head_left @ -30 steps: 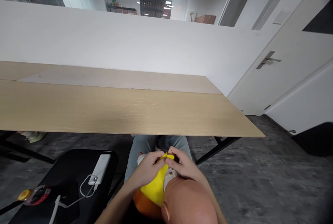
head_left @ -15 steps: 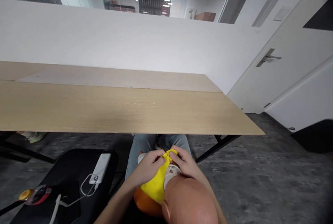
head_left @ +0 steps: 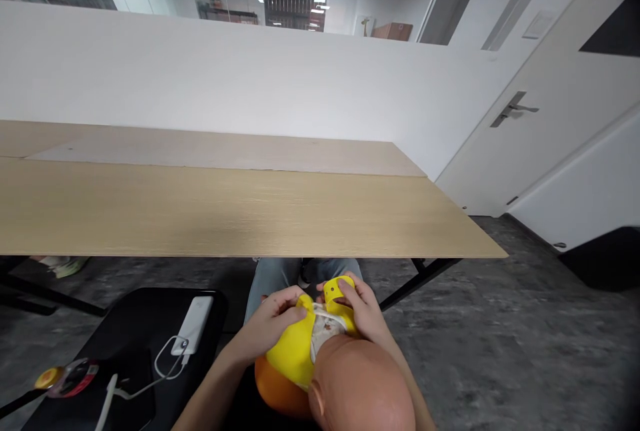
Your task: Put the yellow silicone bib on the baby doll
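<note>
Here, a smooth, round-headed doll (head_left: 363, 384) rests at a denim lap (head_left: 274, 279), matte yellow garment (head_left: 291, 351) over speckled white cloth (head_left: 326, 329); the left hand (head_left: 277, 317) pinches one edge, the right hand (head_left: 366, 306) grips its curled, dotted flap (head_left: 331, 289).

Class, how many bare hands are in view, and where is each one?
2: the left hand pinches one edge of the yellow garment on the baby doll; the right hand holds its dotted flap on the other side. No other hand shows.
</note>
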`<action>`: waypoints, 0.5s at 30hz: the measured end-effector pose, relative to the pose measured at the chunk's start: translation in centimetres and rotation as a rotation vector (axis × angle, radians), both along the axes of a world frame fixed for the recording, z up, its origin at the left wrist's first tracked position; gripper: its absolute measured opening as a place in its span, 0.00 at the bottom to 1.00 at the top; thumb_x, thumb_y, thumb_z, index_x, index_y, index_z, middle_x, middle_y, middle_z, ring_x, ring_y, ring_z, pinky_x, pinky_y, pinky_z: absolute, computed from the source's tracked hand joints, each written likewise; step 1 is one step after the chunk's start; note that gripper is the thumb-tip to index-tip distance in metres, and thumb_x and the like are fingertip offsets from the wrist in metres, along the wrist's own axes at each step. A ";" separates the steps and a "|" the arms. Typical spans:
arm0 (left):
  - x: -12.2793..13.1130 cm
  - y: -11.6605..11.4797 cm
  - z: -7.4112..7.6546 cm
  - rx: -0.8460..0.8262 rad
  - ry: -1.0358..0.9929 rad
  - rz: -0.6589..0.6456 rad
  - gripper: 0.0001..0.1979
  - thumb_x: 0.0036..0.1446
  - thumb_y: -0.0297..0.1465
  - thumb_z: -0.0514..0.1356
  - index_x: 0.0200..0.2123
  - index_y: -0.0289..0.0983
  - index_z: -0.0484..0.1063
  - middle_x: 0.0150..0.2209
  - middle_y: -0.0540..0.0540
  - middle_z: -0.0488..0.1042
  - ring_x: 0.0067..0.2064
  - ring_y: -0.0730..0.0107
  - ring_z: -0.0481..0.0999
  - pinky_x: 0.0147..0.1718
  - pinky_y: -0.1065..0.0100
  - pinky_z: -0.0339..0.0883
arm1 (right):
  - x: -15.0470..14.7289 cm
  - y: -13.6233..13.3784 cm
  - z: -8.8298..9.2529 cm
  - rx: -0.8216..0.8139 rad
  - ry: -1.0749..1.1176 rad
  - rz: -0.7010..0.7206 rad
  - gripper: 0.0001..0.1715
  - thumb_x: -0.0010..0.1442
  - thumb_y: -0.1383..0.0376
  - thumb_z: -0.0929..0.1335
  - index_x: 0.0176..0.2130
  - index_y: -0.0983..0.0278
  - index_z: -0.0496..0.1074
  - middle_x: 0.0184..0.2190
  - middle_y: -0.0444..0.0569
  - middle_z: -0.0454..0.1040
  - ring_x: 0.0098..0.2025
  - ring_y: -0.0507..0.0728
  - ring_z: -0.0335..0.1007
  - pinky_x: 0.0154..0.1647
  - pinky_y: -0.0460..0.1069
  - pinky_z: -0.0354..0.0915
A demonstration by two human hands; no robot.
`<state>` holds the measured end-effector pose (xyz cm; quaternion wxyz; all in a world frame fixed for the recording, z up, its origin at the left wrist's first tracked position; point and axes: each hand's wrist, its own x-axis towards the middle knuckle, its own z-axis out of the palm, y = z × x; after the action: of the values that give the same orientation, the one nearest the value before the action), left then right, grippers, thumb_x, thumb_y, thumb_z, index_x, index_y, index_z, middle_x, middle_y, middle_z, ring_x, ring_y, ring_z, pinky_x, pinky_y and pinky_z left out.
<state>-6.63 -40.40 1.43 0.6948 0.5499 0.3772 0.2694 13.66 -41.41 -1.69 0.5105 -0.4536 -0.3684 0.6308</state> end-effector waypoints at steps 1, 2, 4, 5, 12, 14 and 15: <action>-0.3 -0.1 0.3 0.012 -0.002 -0.015 0.11 0.56 0.38 0.60 0.34 0.35 0.68 0.30 0.51 0.68 0.32 0.74 0.66 0.31 0.73 0.58 | 0.0 0.0 -0.1 -0.013 0.036 -0.037 0.23 0.54 0.48 0.70 0.33 0.63 0.62 0.33 0.50 0.74 0.29 0.55 0.69 0.30 0.50 0.66; -0.6 -0.2 0.5 0.027 0.005 -0.024 0.13 0.56 0.39 0.61 0.36 0.35 0.69 0.32 0.50 0.69 0.34 0.72 0.68 0.33 0.73 0.59 | -0.1 0.1 -0.2 -0.018 0.060 -0.081 0.23 0.53 0.48 0.71 0.33 0.62 0.61 0.31 0.49 0.73 0.26 0.54 0.67 0.28 0.50 0.65; -1.3 -0.4 0.7 0.043 0.026 -0.023 0.15 0.57 0.41 0.60 0.39 0.35 0.70 0.37 0.47 0.72 0.37 0.70 0.69 0.35 0.71 0.61 | 0.0 0.3 -0.4 -0.020 0.114 -0.164 0.23 0.53 0.49 0.71 0.32 0.62 0.60 0.24 0.44 0.68 0.23 0.52 0.63 0.25 0.48 0.62; -1.6 -0.4 0.8 0.049 0.038 -0.015 0.15 0.58 0.41 0.59 0.40 0.35 0.70 0.39 0.45 0.72 0.38 0.69 0.70 0.35 0.71 0.62 | 0.0 0.4 -0.6 -0.015 0.145 -0.201 0.22 0.54 0.50 0.71 0.31 0.61 0.59 0.21 0.42 0.65 0.21 0.51 0.60 0.24 0.47 0.61; -3.7 -1.3 2.3 0.298 0.128 0.023 0.12 0.61 0.38 0.58 0.30 0.35 0.67 0.38 0.46 0.73 0.43 0.66 0.71 0.43 0.69 0.62 | 0.0 0.6 -0.6 -0.005 0.286 -0.267 0.26 0.53 0.56 0.73 0.27 0.62 0.53 0.16 0.35 0.50 0.17 0.45 0.41 0.18 0.42 0.49; -3.9 -1.7 2.8 0.304 0.220 0.046 0.13 0.61 0.39 0.57 0.30 0.36 0.67 0.32 0.49 0.71 0.37 0.69 0.69 0.37 0.71 0.62 | 0.0 0.5 -0.6 0.006 0.264 -0.246 0.25 0.53 0.56 0.73 0.27 0.62 0.53 0.17 0.34 0.46 0.17 0.44 0.38 0.17 0.42 0.46; -3.9 -1.8 3.0 0.311 0.265 0.064 0.13 0.62 0.40 0.56 0.30 0.36 0.67 0.30 0.50 0.69 0.35 0.70 0.68 0.34 0.72 0.61 | 0.0 0.4 -0.6 0.013 0.237 -0.240 0.25 0.54 0.55 0.72 0.28 0.62 0.53 0.17 0.34 0.46 0.17 0.44 0.37 0.17 0.43 0.45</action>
<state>-10.55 -42.19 4.46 0.5369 0.6688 0.4366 0.2717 13.66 -40.97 -2.28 0.6250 -0.4135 -0.2528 0.6120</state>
